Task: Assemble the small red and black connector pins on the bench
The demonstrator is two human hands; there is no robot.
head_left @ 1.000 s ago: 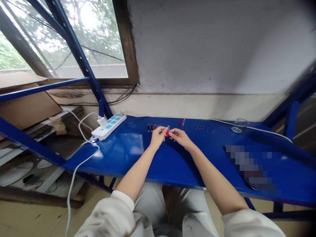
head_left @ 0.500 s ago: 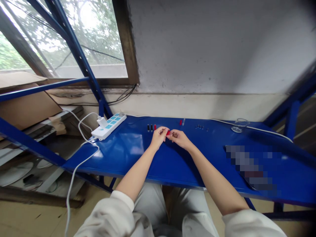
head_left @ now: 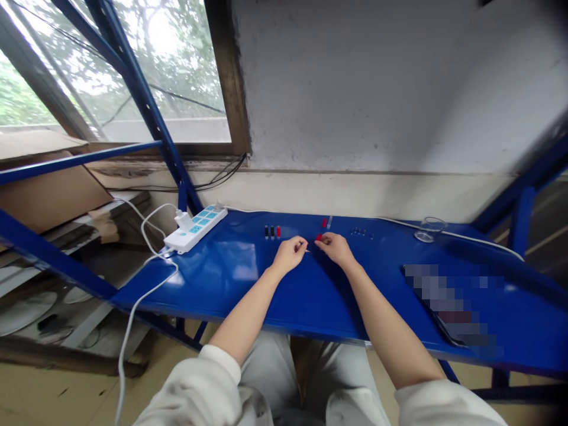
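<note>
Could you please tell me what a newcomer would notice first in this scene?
Probably the glossy blue shelf across the middle, where the right hand pinches a small red piece and the left hand curls beside it. Then the white power strip at the shelf's far-left corner, below the window.
</note>
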